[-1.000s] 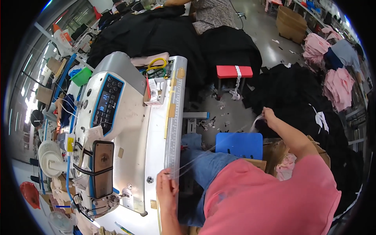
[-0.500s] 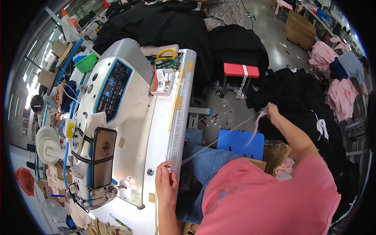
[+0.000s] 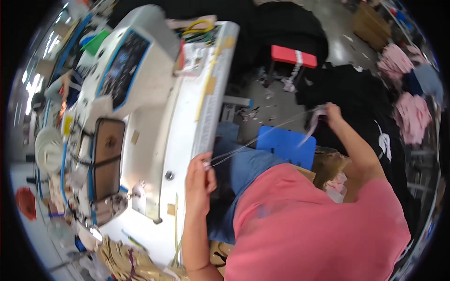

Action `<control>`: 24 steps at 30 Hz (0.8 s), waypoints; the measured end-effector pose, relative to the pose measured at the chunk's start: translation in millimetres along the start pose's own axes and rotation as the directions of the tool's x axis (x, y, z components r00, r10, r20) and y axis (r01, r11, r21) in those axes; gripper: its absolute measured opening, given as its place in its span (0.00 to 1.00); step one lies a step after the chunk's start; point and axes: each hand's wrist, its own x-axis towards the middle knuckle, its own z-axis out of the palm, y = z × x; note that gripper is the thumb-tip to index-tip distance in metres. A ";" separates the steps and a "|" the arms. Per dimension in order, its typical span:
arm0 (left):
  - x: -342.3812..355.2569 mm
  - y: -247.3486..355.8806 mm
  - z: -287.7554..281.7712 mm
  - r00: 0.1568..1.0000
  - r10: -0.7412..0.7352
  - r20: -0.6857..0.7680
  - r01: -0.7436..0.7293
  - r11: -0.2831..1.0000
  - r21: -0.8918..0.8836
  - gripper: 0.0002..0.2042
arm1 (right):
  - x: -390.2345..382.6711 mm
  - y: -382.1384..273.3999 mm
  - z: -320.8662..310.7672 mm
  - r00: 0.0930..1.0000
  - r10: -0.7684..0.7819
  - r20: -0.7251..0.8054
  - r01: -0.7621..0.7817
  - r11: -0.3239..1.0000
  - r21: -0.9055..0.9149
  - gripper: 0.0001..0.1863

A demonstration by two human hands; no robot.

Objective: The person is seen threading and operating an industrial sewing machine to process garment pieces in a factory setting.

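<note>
Two hands stretch a thin pale elastic strip (image 3: 262,136) taut across the head view, running from the front edge of the white counter (image 3: 187,140) out over the blue stool (image 3: 286,146). The left hand (image 3: 199,180), at the counter's edge, is closed, pinching one end between fingertips. The right hand (image 3: 332,112), well away from the counter above the black fabric pile (image 3: 356,89), is closed on the other end, where a loose tail hangs. The strip looks light, narrow, limp and probably stretchy; it is best held by its ends. On the counter sits a smooth white sewing machine (image 3: 126,75) with a dark panel.
</note>
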 end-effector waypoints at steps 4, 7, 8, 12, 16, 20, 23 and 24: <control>3.8 -21.7 12.1 0.987 -0.097 0.132 0.097 0.995 0.009 0.16 | -161.9 -63.0 136.3 0.656 -0.010 0.755 0.278 0.933 -0.229 0.17; 8.8 -22.5 24.3 0.981 -0.087 0.174 0.082 0.996 0.032 0.16 | -260.9 -51.2 189.0 0.099 0.098 0.990 0.180 0.977 -0.115 0.16; 8.5 -17.9 23.1 0.984 -0.097 0.149 0.101 0.995 -0.019 0.17 | -254.8 -48.3 187.1 0.090 0.102 0.991 0.177 0.977 -0.117 0.16; 0.6 -6.4 -3.2 0.997 -0.080 -0.005 0.078 0.982 -0.171 0.19 | -156.4 -28.5 126.5 0.439 0.412 0.799 0.014 0.886 -0.464 0.10; 4.0 -4.4 -11.5 0.997 -0.076 0.000 0.075 0.978 -0.196 0.18 | -25.2 -12.4 34.1 0.928 0.341 0.153 -0.321 0.937 -0.140 0.12; 9.8 -17.5 8.8 0.991 -0.088 0.102 0.090 0.996 -0.019 0.17 | -187.8 -62.0 159.6 0.631 -0.187 0.753 0.513 0.829 -0.223 0.15; 13.6 -22.8 28.8 0.982 -0.125 0.142 0.127 0.992 -0.011 0.17 | -255.5 -57.2 192.3 0.010 0.089 0.996 0.453 0.888 -0.084 0.14; 14.4 -19.7 27.9 0.982 -0.112 0.154 0.119 0.992 -0.034 0.17 | -254.1 -61.2 194.1 -0.126 0.395 0.910 0.417 0.853 -0.313 0.14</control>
